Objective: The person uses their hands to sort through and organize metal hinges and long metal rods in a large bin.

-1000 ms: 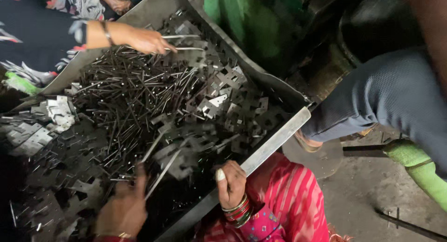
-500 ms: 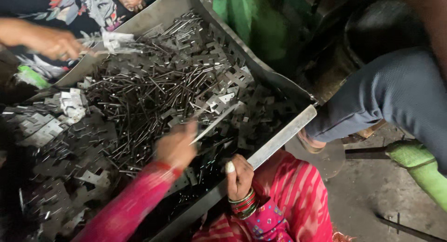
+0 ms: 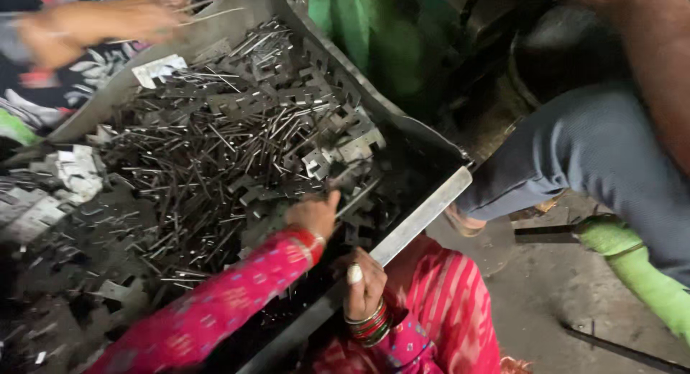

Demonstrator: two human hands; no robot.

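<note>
Reaching further across since half a second ago, the left hand (image 3: 313,214) now sits right of centre in the frame, its pink-sleeved arm slanting up from the lower left, and the thin metal rod (image 3: 357,198) it pinches has dropped from an upward slant to lie low over the parts. That grip is narrow, fingers closed on the rod's near end, while the rod's far end points toward the right wall of the metal tray (image 3: 424,208). Around it lies the heap of dark rods (image 3: 208,165), spread through the middle of the tray, with flat notched metal plates (image 3: 338,151) banked along the upper right side and paler ones (image 3: 72,172) at the left edge. Just below, the right hand (image 3: 363,288) rests on the tray's near rim, fingers curled over the edge in a closed grip, bangles at the wrist. At the upper left, another person's blurred hand (image 3: 86,25) holds thin rods above the tray. A bent knee in blue-grey trousers (image 3: 596,158) fills the right side.
</note>
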